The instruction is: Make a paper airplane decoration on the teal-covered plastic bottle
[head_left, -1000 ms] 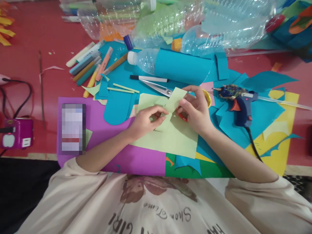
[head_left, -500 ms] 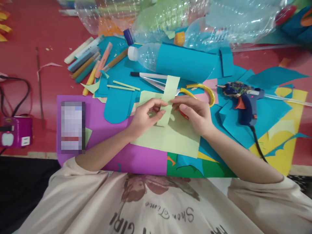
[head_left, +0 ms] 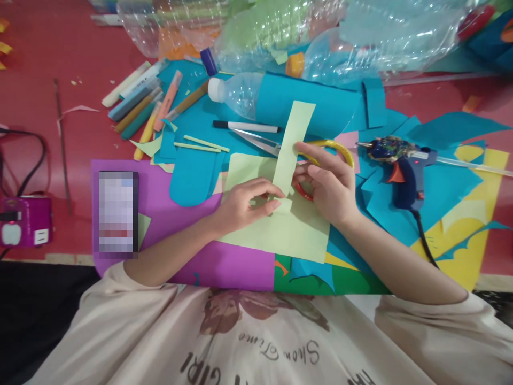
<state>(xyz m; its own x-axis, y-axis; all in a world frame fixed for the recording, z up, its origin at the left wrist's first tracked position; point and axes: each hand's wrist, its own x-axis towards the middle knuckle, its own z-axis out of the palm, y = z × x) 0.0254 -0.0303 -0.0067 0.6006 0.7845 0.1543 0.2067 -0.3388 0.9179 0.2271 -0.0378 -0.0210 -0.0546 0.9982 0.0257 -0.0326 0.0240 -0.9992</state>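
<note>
At the frame's centre, the left hand (head_left: 244, 206) and right hand (head_left: 326, 184) both pinch a pale green paper strip (head_left: 294, 144) above a matching sheet (head_left: 288, 232), scissors (head_left: 272, 144) just behind.

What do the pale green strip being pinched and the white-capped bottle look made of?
The pale green strip: probably thin matte paper; flat colour, no shine, clean-cut edges. The white-capped bottle: clear glossy plastic, see-through with ribbing and highlights, wrapped in a blue sheet, likely paper.
</note>
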